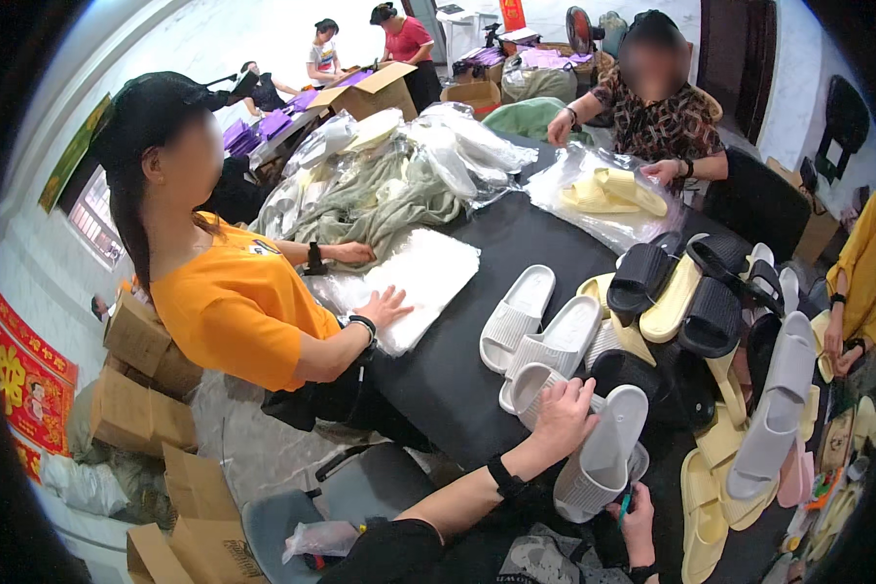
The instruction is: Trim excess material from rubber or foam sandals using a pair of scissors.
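Observation:
My left hand point(565, 419) is closed on a ribbed off-white slipper point(531, 387) near the table's front edge, fingers curled over its side. Just right of it stands a light grey slipper point(605, 456), tilted, toe strap toward me. Below that slipper my right hand point(638, 524) is closed around a small tool with a teal handle point(626, 500); the rest of the tool is hard to make out. Two more pale slippers, one point(518, 319) and another point(566, 336), lie beyond my left hand.
A heap of black, yellow and grey slippers point(652, 282) covers the table's right side. Across the black table point(448, 350), a person in orange point(243, 302) presses on white plastic bags point(423, 282). Another person point(657, 117) handles bagged yellow slippers point(613, 192). Cardboard boxes point(141, 409) stand at left.

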{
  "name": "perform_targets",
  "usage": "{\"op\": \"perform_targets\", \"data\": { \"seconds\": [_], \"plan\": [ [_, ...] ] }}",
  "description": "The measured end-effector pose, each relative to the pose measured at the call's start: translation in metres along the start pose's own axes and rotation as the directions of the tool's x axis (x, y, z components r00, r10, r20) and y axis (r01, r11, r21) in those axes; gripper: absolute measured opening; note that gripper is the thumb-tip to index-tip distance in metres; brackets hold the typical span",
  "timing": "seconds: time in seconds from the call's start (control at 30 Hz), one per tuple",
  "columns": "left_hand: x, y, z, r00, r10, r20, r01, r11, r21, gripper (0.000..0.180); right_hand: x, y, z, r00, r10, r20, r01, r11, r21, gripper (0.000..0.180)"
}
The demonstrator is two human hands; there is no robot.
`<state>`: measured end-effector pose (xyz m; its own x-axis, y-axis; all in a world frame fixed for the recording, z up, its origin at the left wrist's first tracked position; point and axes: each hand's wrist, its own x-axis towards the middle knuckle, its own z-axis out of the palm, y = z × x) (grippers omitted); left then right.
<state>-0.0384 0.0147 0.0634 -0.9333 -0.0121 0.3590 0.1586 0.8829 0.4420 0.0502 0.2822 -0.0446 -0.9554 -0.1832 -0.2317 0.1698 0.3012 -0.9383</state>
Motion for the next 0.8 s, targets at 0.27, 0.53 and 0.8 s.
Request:
{"op": "perform_targets", "data": {
  "seconds": [0.27, 0.53, 0.8],
  "plan": [
    [0.000, -0.009, 0.014, 1.000, -0.009, 0.007, 0.009, 0.999, 0.038, 0.050, 0.017, -0.013, 0.013, 0.989, 0.048, 0.142, -0.068, 0.988, 0.140, 0.079],
    [-0.009, -0.014, 0.024, 0.997, -0.007, -0.074, 0.007, 1.000, 0.006, 0.042, 0.025, -0.027, 0.020, 0.996, 0.071, 0.047, -0.083, 0.931, 0.354, 0.081],
    [-0.013, -0.021, 0.020, 0.988, -0.004, -0.154, -0.015, 0.993, -0.118, 0.044, 0.018, -0.079, 0.025, 0.993, 0.107, 0.042, -0.115, 0.934, 0.339, 0.057]
  ]
}}
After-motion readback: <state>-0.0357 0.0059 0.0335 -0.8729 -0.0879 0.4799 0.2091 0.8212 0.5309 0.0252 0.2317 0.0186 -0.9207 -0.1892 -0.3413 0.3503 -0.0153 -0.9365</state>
